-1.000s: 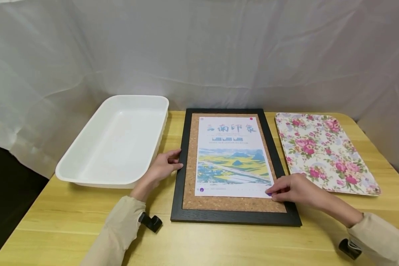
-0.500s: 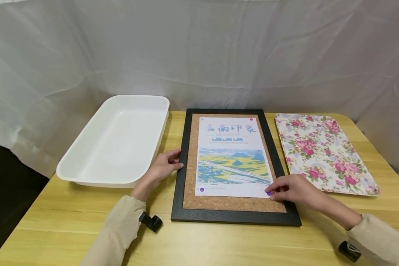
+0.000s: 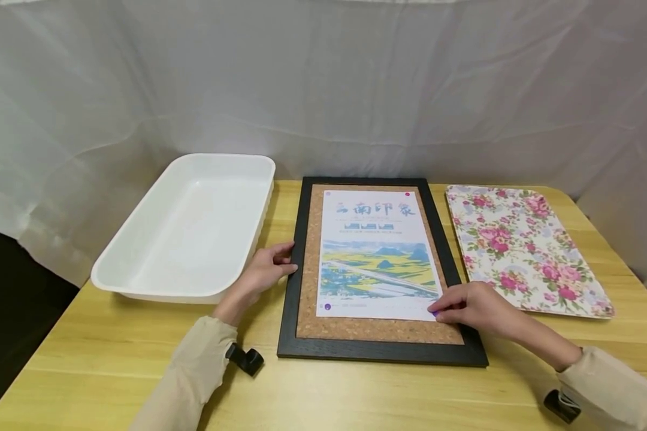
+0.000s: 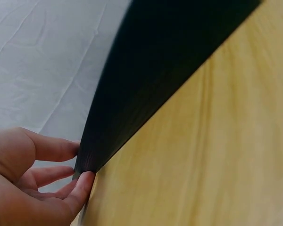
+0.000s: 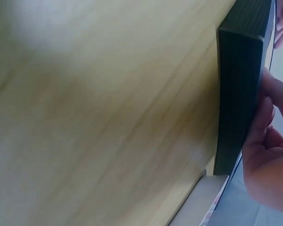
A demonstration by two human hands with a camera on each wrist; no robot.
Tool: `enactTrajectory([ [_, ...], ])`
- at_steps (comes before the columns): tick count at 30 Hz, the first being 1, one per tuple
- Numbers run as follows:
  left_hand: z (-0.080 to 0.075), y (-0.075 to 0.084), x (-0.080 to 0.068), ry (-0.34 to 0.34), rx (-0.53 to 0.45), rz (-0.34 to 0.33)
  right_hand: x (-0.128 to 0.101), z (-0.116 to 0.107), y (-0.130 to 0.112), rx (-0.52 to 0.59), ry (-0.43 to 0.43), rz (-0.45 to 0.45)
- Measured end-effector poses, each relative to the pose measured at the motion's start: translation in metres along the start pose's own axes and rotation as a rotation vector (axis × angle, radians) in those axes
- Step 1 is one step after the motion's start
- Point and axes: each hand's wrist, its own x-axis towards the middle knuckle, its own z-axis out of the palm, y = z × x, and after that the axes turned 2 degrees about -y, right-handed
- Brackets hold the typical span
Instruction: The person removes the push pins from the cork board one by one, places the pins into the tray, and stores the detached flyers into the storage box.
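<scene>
A corkboard (image 3: 377, 330) in a black frame lies flat on the table, with a printed poster (image 3: 380, 269) on it. My right hand (image 3: 477, 305) pinches a purple thumbtack (image 3: 435, 313) at the poster's lower right corner, its thumb and forefinger mostly covering it. Against the frame's left side, my left hand (image 3: 264, 269) rests its fingertips. Another purple thumbtack (image 3: 327, 307) sits at the lower left corner, a red one (image 3: 407, 194) at the upper right and a pale one (image 3: 327, 193) at the upper left. In the right wrist view, the fingers stand over the black frame (image 5: 238, 94).
To the left stands a deep white tray (image 3: 194, 227), close behind my left wrist. A flower-patterned tray (image 3: 528, 251) lies to the right, near my right hand. Grey fabric (image 3: 356, 90) hangs behind the wooden table (image 3: 356, 395).
My right hand has shifted very slightly left at the poster's lower right corner, still holding the purple thumbtack. The left hand stays against the frame.
</scene>
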Motion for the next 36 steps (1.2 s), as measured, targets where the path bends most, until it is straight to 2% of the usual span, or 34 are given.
enactTrajectory([
  [5,-0.0005,0.0005,0.0002,0.003,-0.003,0.009,-0.0005,0.0016,-0.0022,0.016,-0.006,0.061],
  [16,-0.0002,0.0001,-0.0003,0.005,-0.016,0.009,-0.0013,0.0041,-0.0008,0.028,-0.021,0.063],
  [30,0.0007,0.0002,-0.0012,0.006,-0.016,-0.001,-0.0008,-0.0009,0.0039,0.189,-0.055,0.117],
  [36,0.0004,0.0009,-0.0012,0.013,-0.013,-0.003,0.0015,0.0033,-0.0004,0.129,-0.025,0.091],
])
